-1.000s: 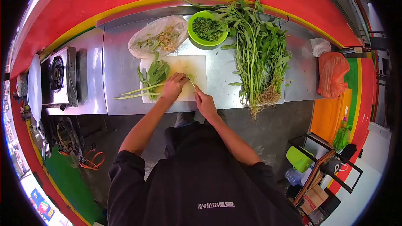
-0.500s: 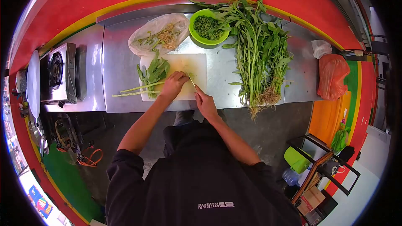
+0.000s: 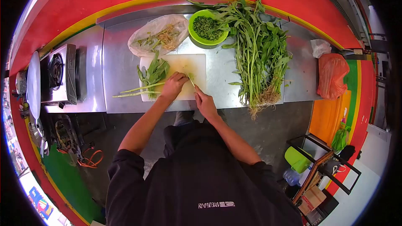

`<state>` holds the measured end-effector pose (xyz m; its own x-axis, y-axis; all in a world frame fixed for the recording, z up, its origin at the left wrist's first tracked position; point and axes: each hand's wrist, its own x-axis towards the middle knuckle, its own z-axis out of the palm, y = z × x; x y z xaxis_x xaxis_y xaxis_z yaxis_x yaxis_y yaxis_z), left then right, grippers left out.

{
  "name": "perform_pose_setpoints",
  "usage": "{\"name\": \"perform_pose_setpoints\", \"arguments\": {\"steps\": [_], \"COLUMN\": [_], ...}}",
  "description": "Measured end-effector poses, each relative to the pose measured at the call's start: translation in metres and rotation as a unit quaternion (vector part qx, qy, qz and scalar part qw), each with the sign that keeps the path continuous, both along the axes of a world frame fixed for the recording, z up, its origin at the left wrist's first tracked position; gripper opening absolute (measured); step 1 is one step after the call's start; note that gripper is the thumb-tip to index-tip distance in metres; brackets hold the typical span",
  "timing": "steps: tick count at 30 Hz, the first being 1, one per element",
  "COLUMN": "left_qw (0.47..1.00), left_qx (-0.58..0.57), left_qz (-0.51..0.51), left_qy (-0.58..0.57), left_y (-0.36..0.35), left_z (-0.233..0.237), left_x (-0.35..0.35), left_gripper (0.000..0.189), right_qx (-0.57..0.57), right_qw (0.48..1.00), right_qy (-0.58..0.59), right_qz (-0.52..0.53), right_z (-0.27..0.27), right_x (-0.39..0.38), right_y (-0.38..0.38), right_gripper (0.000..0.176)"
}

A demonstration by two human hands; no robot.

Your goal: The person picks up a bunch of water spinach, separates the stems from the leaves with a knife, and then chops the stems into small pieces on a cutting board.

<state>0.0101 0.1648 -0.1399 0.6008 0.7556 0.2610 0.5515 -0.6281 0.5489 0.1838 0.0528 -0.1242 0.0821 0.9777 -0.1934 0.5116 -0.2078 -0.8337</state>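
Note:
My right hand (image 3: 205, 103) is closed around the handle of a knife (image 3: 192, 80), whose narrow blade points up and left over the white cutting board (image 3: 199, 63). Close beside the blade, my left hand (image 3: 176, 84) presses down with curled fingers on leafy green stems (image 3: 144, 87). The stems' pale ends stick out past the board's left edge, and their leaves (image 3: 155, 70) lie on the board. Small green cut bits are by the blade. My left fingers hide the part of the greens that they grip.
Behind the board stand a green bowl (image 3: 215, 39) of chopped greens and a clear plastic bag (image 3: 142, 42) with rooty trimmings. A large bunch of leafy stems (image 3: 255, 54) covers the counter to the right. A gas stove (image 3: 63, 73) is at left, an orange-red bag (image 3: 332, 75) at far right.

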Motion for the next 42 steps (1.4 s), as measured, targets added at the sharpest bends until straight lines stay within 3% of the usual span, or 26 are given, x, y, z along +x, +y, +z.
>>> {"name": "perform_pose_setpoints", "arguments": {"steps": [5,23,26,28,42], "left_qw": [0.999,0.999,0.999,0.999,1.0], "left_qx": [-0.022,-0.04,-0.038,-0.033,-0.026], "left_qz": [-0.011,-0.01,-0.012,-0.014,-0.001], "left_qy": [0.028,0.016,0.017,0.018,-0.002], "left_y": [-0.004,0.0,-0.001,-0.001,0.0], "left_z": [-0.004,-0.003,-0.003,0.0,-0.003], "left_x": [-0.005,-0.006,-0.005,-0.006,-0.004], "left_gripper": [0.032,0.03,0.03,0.03,0.033], "right_qx": [-0.001,0.009,-0.057,-0.013,-0.033], "right_qw": [1.0,0.999,0.998,0.999,0.999], "right_qy": [0.008,0.027,0.027,0.039,0.035], "right_qz": [0.006,-0.017,-0.023,-0.026,-0.022], "right_z": [0.0,0.006,0.013,0.005,0.005], "right_x": [0.0,-0.005,-0.004,-0.006,-0.002], "right_y": [0.008,0.005,-0.001,-0.003,-0.008], "right_gripper": [0.042,0.042,0.041,0.042,0.041]}}
